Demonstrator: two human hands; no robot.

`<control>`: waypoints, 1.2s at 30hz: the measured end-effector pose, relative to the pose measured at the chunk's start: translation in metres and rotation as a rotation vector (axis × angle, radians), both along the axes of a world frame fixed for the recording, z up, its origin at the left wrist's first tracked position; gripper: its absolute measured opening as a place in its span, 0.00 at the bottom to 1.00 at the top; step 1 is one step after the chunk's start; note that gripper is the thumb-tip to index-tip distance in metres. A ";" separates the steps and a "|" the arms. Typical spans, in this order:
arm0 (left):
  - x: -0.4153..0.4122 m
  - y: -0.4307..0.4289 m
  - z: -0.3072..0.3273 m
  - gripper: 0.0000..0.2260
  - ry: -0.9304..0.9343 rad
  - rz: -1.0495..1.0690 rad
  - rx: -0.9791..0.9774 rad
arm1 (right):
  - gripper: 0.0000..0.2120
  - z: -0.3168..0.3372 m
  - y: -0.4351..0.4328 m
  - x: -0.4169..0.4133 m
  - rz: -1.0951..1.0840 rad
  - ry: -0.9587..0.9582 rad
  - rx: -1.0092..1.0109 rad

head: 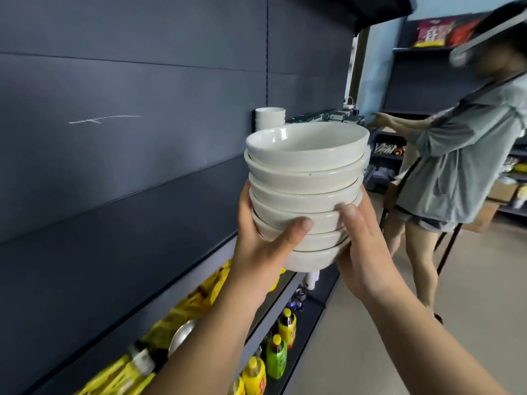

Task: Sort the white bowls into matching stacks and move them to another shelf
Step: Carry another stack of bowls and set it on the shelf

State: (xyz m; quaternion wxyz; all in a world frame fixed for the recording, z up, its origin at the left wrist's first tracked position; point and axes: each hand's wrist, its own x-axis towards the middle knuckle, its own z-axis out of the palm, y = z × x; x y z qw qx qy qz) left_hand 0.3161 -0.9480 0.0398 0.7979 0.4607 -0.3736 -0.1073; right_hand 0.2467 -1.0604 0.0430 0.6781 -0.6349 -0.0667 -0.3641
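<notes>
Carrying: stack of white bowls (305,178) is off any shelf and held in the air. By my reading this is the move-to-another-shelf step, with sorting of this stack done.
Left grip (265,246): wrapped round the lower bowls on the left side, thumb pressed across the near wall.
Right grip (362,252): cupped against the right side, thumb up on a middle bowl. Its fingers are hidden behind the stack.
Position: in front of the dark back panel (142,138), above the front edge of the lower shelf (285,297) with yellow packets (199,303).
Look: six or so nested bowls, glossy off-white and alike in shape. Rims are stepped, not flush, and the top bowl is empty.
Second stack (270,118): smaller bowls, standing further along, close against the panel.
Next move calls for: level carry, base set down flat, probably beside the smaller stack and not on it.
Bystander (456,166): stands near that far end, so mind the path.
</notes>
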 end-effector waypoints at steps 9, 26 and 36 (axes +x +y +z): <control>0.083 -0.086 0.008 0.43 -0.016 0.006 0.016 | 0.44 0.004 -0.090 0.088 0.013 -0.010 -0.001; 0.186 -0.269 0.004 0.41 -0.003 0.465 0.062 | 0.42 -0.001 -0.291 0.240 0.456 0.025 0.005; 0.237 -0.338 0.003 0.45 0.046 0.566 0.098 | 0.43 -0.001 -0.365 0.305 0.586 0.065 0.035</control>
